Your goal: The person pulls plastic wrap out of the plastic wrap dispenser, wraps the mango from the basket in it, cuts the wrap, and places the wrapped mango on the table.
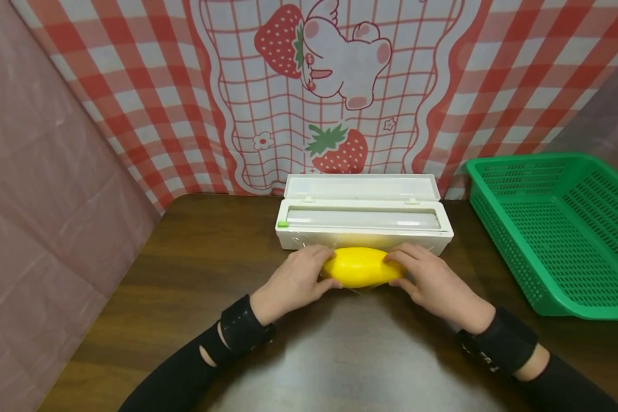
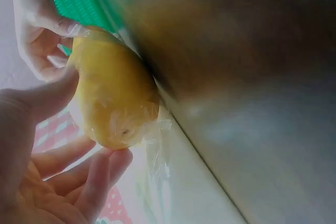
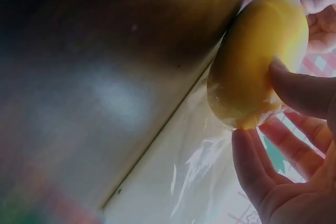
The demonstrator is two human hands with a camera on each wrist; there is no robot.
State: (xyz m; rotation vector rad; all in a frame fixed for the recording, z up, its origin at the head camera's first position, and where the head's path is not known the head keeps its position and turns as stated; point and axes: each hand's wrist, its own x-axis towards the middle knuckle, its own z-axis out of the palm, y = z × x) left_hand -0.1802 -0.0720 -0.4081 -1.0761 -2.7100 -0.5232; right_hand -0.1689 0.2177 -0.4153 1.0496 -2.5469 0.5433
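Observation:
A smooth, oval yellow fruit, mango-like in shape [image 1: 361,267], lies lengthwise between both hands in the head view. Clear cling film [image 2: 157,135] clings to its end and trails off it in creases. My left hand [image 1: 297,280] grips the left end, thumb on the near side and fingers on the far side. At the other end my right hand [image 1: 430,280] holds it in the same way, fingertips right at the wrapped tip [image 3: 244,119]. Directly behind the fruit stands a white cling film dispenser [image 1: 365,237] with its lid [image 1: 360,187] raised.
Inside the dispenser is a film roll [image 1: 363,219], and a green slide cutter [image 1: 282,224] sits at its left end. A green plastic basket [image 1: 510,257] stands on the right of the brown table [image 1: 195,257]. Behind hangs a red-and-white checked cloth [image 1: 149,86].

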